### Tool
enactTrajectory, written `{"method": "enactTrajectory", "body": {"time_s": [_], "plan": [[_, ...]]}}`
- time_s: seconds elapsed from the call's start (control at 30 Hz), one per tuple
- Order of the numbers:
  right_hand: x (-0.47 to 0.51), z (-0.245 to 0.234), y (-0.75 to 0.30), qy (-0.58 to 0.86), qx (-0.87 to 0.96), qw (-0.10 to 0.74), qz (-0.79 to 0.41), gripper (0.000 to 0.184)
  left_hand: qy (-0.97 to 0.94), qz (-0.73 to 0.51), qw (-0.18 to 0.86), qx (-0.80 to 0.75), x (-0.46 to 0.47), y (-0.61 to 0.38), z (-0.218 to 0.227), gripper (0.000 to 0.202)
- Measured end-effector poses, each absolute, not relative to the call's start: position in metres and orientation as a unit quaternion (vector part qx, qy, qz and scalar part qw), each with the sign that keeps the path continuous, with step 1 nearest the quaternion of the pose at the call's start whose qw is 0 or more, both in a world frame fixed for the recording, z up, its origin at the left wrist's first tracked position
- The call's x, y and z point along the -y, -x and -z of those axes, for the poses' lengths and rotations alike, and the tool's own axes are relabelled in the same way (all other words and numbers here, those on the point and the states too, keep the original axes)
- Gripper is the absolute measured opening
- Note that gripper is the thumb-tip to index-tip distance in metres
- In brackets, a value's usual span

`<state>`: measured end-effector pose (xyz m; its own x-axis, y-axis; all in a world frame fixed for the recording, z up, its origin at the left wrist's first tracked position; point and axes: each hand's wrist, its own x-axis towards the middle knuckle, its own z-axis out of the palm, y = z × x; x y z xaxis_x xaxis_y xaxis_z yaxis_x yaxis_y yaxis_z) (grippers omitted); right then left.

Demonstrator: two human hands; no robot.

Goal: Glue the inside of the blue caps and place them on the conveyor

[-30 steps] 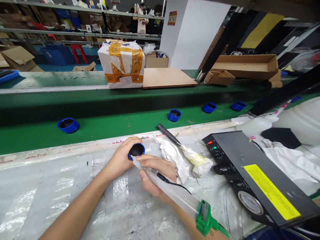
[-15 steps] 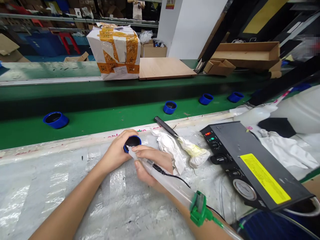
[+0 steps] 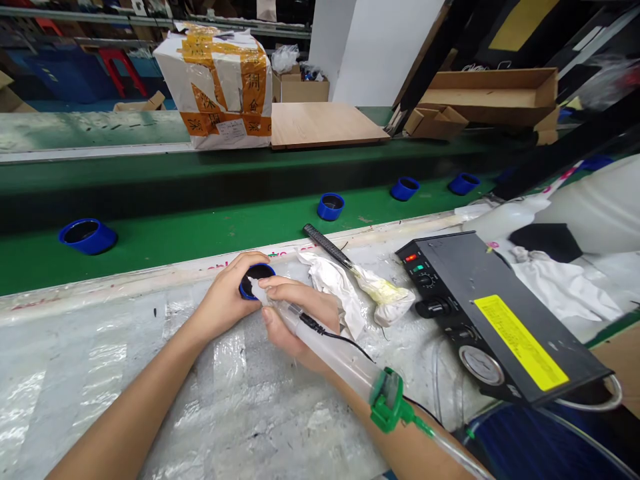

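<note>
The left hand (image 3: pixel 227 292) held a blue cup (image 3: pixel 259 271), at ten o'clock from the right hand (image 3: pixel 314 309). The right hand gripped a cloudy tube (image 3: pixel 340 353), its tip at the cup's mouth. A black box (image 3: pixel 530 311) sat at three o'clock from that hand.
</note>
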<state>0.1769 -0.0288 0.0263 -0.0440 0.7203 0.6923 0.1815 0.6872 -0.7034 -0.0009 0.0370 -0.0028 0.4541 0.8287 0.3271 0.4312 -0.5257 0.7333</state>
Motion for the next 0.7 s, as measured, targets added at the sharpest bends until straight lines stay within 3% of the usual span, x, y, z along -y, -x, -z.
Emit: {"method": "enactTrajectory", "body": {"time_s": [0.7], "plan": [[0.0275, -0.0284, -0.1827, 0.373, 0.662, 0.614, -0.214, 0.025, -0.799, -0.33, 0.298, -0.406, -0.0368, 0.0, -0.0031, 0.043]]}}
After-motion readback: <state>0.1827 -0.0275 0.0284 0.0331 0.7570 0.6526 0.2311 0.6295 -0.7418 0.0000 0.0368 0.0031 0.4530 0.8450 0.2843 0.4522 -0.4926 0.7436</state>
